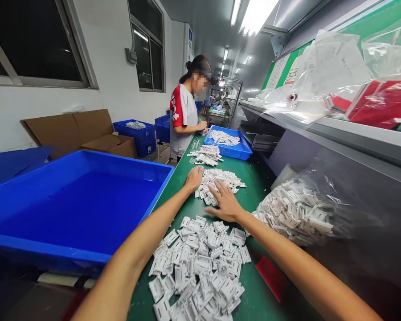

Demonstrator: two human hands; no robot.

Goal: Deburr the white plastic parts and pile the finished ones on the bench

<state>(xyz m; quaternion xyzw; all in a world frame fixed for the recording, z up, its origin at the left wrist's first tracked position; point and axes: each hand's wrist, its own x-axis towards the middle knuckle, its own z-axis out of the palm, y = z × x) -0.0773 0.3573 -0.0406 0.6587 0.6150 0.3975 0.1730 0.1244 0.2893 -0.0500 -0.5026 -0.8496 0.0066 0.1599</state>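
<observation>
My left hand [194, 178] is cupped against the left edge of a middle pile of small white plastic parts [225, 178], its fingers partly hidden from me. On the near right side of that pile, my right hand [226, 203] lies with its fingers spread and the fingertips over the parts. Neither hand shows a part in its grasp. Closer to me, a larger heap of white plastic clip-like pieces [200, 267] covers the green tabletop [254, 307]. Beyond my hands lies another pile of long white parts [206, 155].
A large blue tray [147, 163] stands at the left. A smaller blue tray [243, 151] holds white parts at the far end, near a co-worker [185, 107]. On the right are a bag of white parts [294, 209], a red object [270, 276] and an overhanging shelf [354, 133].
</observation>
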